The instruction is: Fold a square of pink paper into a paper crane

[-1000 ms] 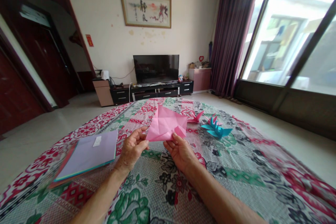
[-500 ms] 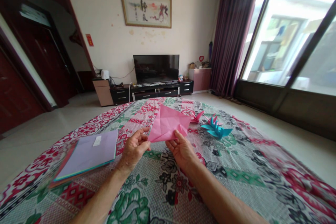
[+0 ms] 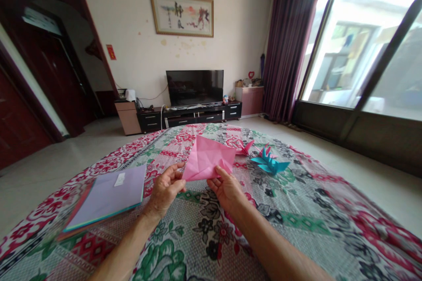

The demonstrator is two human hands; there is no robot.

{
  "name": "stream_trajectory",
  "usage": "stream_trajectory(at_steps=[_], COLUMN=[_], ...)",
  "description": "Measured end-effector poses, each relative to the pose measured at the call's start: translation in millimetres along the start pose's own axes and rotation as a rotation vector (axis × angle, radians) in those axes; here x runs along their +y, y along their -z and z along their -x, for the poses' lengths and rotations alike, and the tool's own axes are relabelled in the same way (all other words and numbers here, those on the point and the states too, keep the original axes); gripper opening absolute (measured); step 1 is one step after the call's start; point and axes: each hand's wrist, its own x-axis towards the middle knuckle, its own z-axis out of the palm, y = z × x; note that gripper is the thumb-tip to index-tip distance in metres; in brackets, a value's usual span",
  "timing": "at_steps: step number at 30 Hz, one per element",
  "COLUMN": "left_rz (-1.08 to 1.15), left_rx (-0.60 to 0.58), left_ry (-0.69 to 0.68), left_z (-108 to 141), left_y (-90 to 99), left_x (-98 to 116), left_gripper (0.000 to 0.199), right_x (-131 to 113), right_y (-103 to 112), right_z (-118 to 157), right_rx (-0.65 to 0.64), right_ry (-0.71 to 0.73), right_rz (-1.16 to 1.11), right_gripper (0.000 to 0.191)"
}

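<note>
A creased sheet of pink origami paper (image 3: 207, 158) is held up over the table, its lower edge folded. My left hand (image 3: 166, 188) pinches its lower left corner between thumb and fingers. On the lower right part of the sheet, the thumb of my right hand (image 3: 226, 186) presses from the front, with the fingers underneath. Beyond the sheet to the right lie folded paper figures: a blue one (image 3: 271, 162) with pointed wings, and a pink one (image 3: 245, 147) partly covered by the sheet. More pink folded paper shows behind the blue figure.
A stack of coloured paper (image 3: 108, 197), lilac on top with a small white label (image 3: 120, 179), lies on the left. The patterned tablecloth (image 3: 296, 202) covers a round table. A television (image 3: 195, 88) stands on a low black cabinet (image 3: 184, 118) across the room.
The pink paper has tipped slightly and appears flatter at its upper edge. Both hands keep their grip on it. The whole view has shifted a little.
</note>
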Motion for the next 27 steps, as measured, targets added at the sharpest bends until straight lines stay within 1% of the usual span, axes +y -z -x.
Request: stream_trajectory(at_steps=[5,11,20,27], left_rz=[0.002,0.014,0.032,0.046], left_rx=[0.0,0.014,0.005,-0.002], left_ry=[0.011,0.029,0.021,0.009], left_z=[-0.2,0.1,0.3,-1.9], left_y=[0.0,-0.9,-0.8,2.9], left_x=[-0.7,1.7,2.5,-2.5], left_gripper=[0.044,0.045,0.044,0.044], right_x=[0.5,1.3,0.8,0.6], right_y=[-0.9,0.2,-1.1,-0.6], right_z=[-0.8,-2.1,-2.2,-1.5], right_rx=[0.024,0.032,0.066,0.046], right_ry=[0.002,-0.007,-0.018,-0.025], right_rz=[0.01,0.013,0.006,0.034], right_gripper=[0.023,0.026,0.024,0.017])
